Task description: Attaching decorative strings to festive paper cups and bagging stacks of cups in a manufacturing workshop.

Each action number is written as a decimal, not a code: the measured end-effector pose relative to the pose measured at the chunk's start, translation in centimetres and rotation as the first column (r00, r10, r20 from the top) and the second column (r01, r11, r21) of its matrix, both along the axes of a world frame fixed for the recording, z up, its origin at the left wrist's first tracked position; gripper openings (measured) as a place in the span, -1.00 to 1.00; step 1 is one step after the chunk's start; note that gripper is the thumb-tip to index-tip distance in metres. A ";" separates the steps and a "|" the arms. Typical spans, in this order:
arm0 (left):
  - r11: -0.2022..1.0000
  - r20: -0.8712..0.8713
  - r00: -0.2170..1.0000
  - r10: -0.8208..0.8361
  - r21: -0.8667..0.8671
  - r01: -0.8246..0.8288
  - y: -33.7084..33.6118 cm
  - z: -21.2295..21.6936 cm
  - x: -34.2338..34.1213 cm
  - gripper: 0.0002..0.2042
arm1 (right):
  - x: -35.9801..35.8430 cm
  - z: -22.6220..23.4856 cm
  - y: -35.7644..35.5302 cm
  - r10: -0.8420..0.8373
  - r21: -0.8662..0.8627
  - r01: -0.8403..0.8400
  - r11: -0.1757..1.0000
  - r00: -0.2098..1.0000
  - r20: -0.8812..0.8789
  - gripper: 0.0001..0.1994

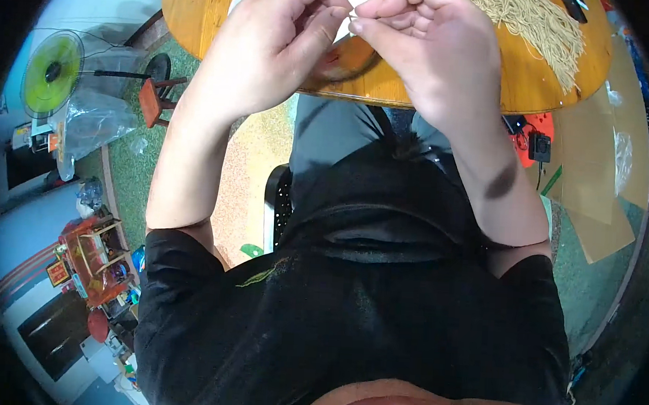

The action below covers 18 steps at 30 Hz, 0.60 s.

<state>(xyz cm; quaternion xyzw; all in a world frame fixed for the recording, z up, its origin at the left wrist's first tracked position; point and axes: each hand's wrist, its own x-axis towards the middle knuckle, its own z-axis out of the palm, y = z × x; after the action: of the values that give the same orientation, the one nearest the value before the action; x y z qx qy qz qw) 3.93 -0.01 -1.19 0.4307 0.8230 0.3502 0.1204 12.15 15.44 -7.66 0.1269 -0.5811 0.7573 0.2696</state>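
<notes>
Here, thread [351,16]: tiny pale piece, top centre, pinched between both hands' fingertips.
Left hand [274,46]: grasping thread.
Right hand [428,46]: grasping thread.
Table [202,20]: beneath hands.

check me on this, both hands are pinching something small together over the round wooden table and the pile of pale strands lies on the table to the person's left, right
Not quite: the pile of pale strands lies to the person's right, not left, as the head view shows. The rest holds: the left hand and right hand meet fingertip to fingertip, pinching something small and pale over the round wooden table.
</notes>
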 end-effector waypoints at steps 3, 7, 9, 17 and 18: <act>1.000 -0.032 0.999 0.028 0.006 -0.028 0.4 0.0 0.4 -0.96 | 0.8 1.3 0.0 -0.176 0.160 0.126 0.979 0.917 0.357 -0.83; 0.996 -0.057 0.996 0.063 0.067 -0.059 1.0 -0.1 0.9 -0.95 | 0.6 0.4 0.0 -0.255 0.200 0.191 0.961 0.893 0.371 -0.79; 0.989 -0.001 0.998 0.067 0.131 -0.066 0.8 -0.8 0.8 -0.92 | 0.7 0.9 -0.2 -0.256 0.194 0.191 0.962 0.875 0.412 -0.79; 0.998 -0.265 0.963 -0.050 0.008 0.054 -0.2 -1.9 -0.2 -0.86 | 1.0 -0.2 0.2 -0.133 -0.052 0.171 0.984 0.894 0.428 -0.80; 0.999 -0.339 0.939 -0.055 -0.020 0.051 -0.5 -2.6 -0.5 -0.85 | 1.1 -0.2 0.2 -0.163 -0.002 0.183 0.983 0.881 0.444 -0.80</act>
<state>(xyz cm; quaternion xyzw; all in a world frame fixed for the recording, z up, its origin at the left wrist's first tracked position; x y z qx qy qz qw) 3.44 -0.52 -3.74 0.5057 0.8216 0.2630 -0.0113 13.23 15.65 -7.87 -0.1067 -0.6194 0.7517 0.1998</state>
